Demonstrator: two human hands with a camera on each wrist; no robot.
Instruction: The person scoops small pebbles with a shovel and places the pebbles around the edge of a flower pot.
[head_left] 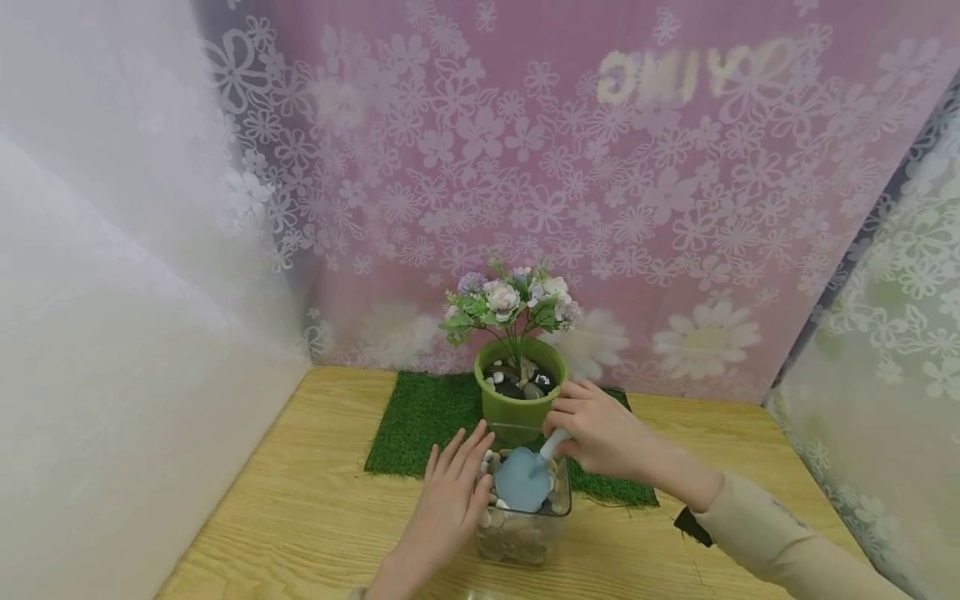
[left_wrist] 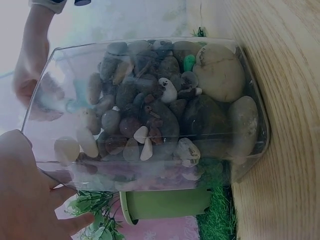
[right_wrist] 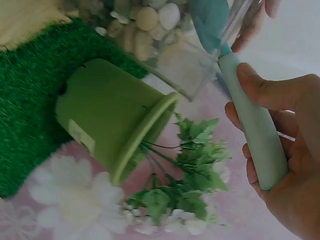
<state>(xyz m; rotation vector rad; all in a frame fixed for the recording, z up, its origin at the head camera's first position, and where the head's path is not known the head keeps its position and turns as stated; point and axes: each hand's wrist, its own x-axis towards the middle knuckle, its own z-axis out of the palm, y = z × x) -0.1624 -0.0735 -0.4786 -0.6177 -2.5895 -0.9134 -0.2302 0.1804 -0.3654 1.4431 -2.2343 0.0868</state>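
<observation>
Colours and patterns: blue trowel (head_left: 522,483), mixed-tone stones (left_wrist: 152,120), green pot (head_left: 513,409), floral curtain (head_left: 480,183).
Trowel handle (right_wrist: 252,122): pale mint in right wrist view, near white in head view. Stones: grey, brown, tan, white; one small piece (left_wrist: 189,62) bright green. Container (left_wrist: 250,107): colourless, transparent. Flowers (head_left: 502,300): white, lilac; leaves green. Mat (head_left: 423,425): grass green. Table (head_left: 322,467): yellowish, wood-grained. Curtain: pink-mauve, white flower outlines, large pale daisies low down. Sleeve (head_left: 765,525): beige.

I could pass low over the surface (head_left: 630,550) right of the clear box (head_left: 519,537); the green pot (head_left: 517,410) bars the way behind it, my left grip (head_left: 452,492) its left.
</observation>
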